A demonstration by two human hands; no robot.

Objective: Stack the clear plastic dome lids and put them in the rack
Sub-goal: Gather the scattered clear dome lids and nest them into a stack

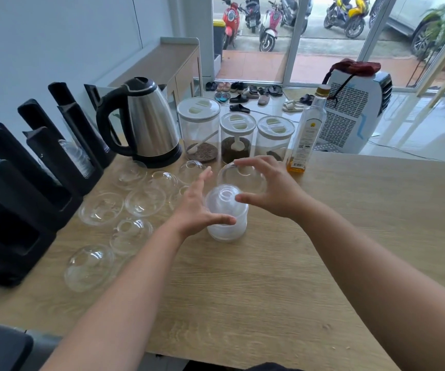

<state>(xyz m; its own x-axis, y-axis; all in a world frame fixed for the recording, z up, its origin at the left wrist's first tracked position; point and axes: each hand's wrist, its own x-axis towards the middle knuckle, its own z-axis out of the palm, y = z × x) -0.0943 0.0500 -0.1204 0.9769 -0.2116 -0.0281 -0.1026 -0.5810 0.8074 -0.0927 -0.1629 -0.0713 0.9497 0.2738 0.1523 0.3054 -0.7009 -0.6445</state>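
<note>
A: Right hand (274, 188) pinches a dome lid (238, 176) above the stack (226, 215) on the desk (323, 263).

B: Left hand (200, 210), fingers spread, steadies the stack. Off-centre drop may topple it toward loose lids (100, 207). Rack (28, 188) waits left.

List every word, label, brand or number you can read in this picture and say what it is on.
No text can be read here.
Bottle: the label has a round gold mark, lines of print and a barcode, all too small and blurred.
Kettle: no brand or marking shows.
Three jars: lids and walls carry no writing.
Scooters outside: any plates or badges are too small.
</note>
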